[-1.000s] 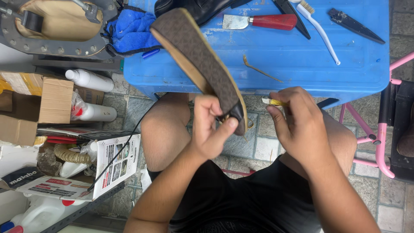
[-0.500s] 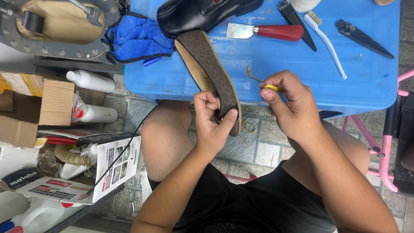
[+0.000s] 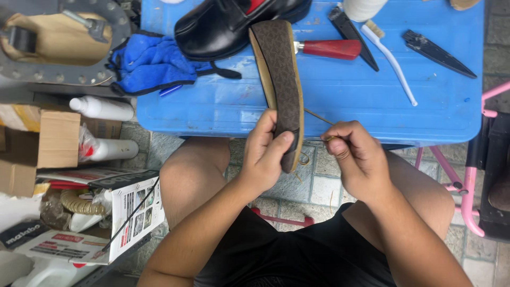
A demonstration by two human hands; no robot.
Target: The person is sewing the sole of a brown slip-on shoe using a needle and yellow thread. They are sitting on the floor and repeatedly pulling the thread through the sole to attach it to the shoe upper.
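left hand [image 3: 265, 154] still clamped on brown shoe sole [image 3: 280, 79], right hand [image 3: 356, 154] pinching yellow-handled tool [image 3: 319, 118] now lower

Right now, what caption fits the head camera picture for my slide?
Left hand grips a brown flat shoe while the right hand pinches a thin tool over a blue table.

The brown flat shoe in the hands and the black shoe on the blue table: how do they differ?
The brown flat shoe is slim, patterned brown, and held tilted on edge by the left hand; the black shoe is bulkier, glossy black, and lies on the blue table, unheld. The right hand works a thin tool at the brown one only. Both are single shoes.
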